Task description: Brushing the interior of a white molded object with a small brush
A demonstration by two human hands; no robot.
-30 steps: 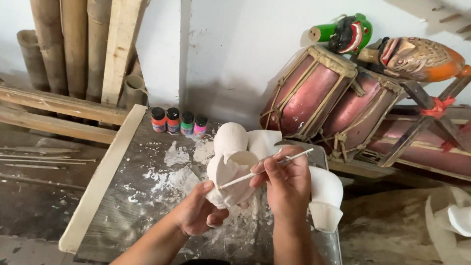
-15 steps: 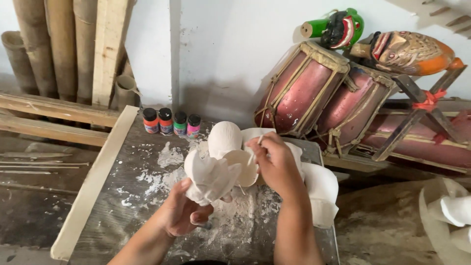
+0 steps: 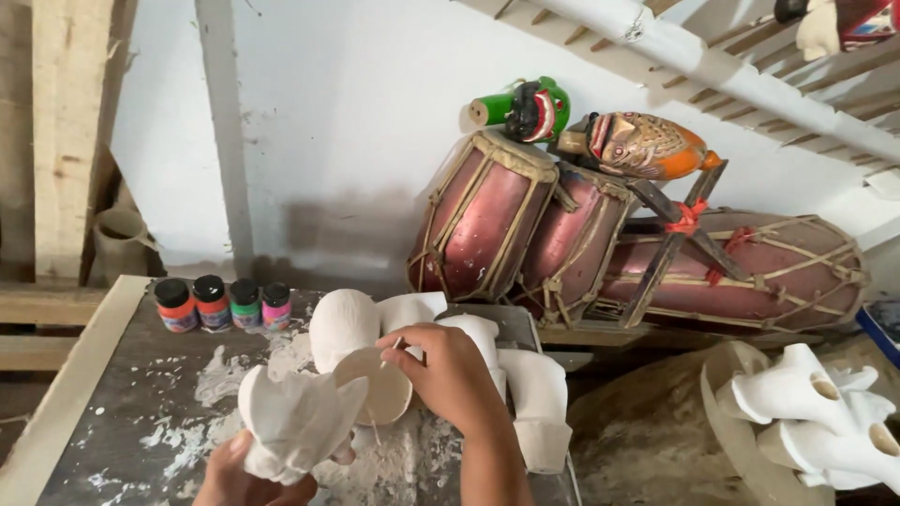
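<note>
The left hand [image 3: 246, 478], at the near edge of the view, is closed under a white plaster figure [image 3: 298, 420] and holds it up over the worktable [image 3: 122, 412]. The right hand [image 3: 452, 375] is closed in a pinch on a thin stick [image 3: 394, 345], its tip set against the round pale face of the figure – the fingers curl tight, the back of the hand faces the camera.

Judging from this, the step in hand is fine work on the plaster surface, scraping or cleaning a spot with the stick. The next move calls for a steady left grip and light, short strokes, since the piece looks brittle and is held in the air, not resting on the table.

White dust and chips lie on the table under the hands. Four paint pots [image 3: 223, 304] stand in a row at the far left. More white casts [image 3: 525, 384] sit just right of the hands – red drums [image 3: 487, 225] and a painted mask [image 3: 642, 142] lean against the far wall
</note>
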